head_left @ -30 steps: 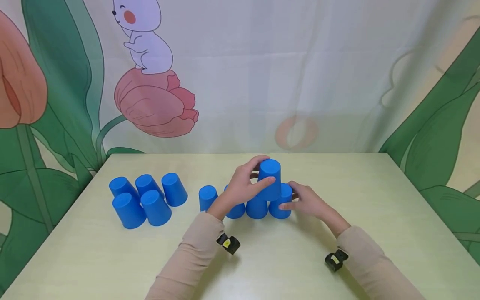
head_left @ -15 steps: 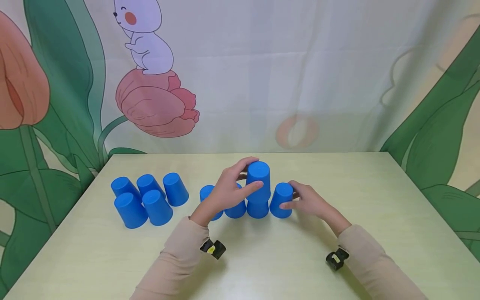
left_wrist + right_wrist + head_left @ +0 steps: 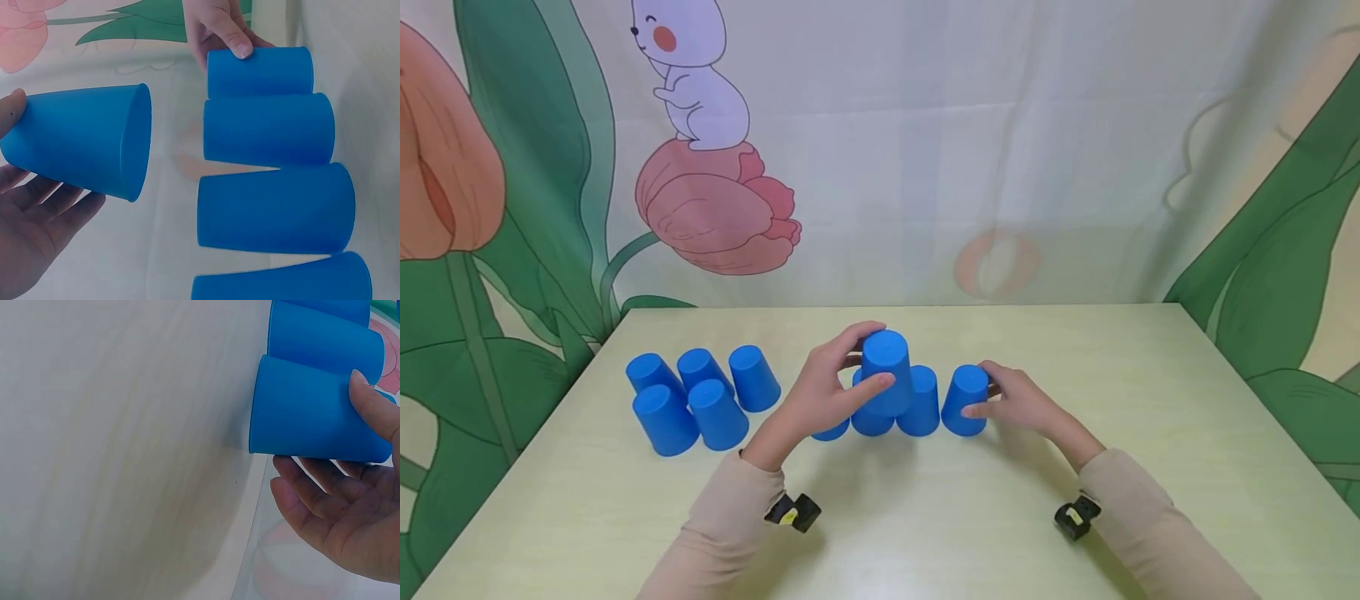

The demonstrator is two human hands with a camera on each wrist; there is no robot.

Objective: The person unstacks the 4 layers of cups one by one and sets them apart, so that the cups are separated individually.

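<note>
My left hand (image 3: 829, 385) grips an upside-down blue cup (image 3: 887, 387), thumb in front and fingers behind. In the left wrist view this raised cup (image 3: 78, 142) is apart from a row of similar cups. The row stands mouth-down on the table, and the raised cup overlaps part of it in the head view. At the row's right end, my right hand (image 3: 1021, 402) holds the last blue cup (image 3: 962, 402) between thumb and fingers. Left of that stands another cup (image 3: 921, 404). The leftmost row cup (image 3: 831, 434) is mostly hidden behind my left hand.
Several more upside-down blue cups (image 3: 664, 421) stand grouped on the left of the pale table (image 3: 970, 533). A patterned curtain (image 3: 880, 167) hangs behind the table's back edge.
My left hand has carried its cup leftward along the row, from near the right end to over the left half, and slightly lower. My right hand stays at the end cup.
</note>
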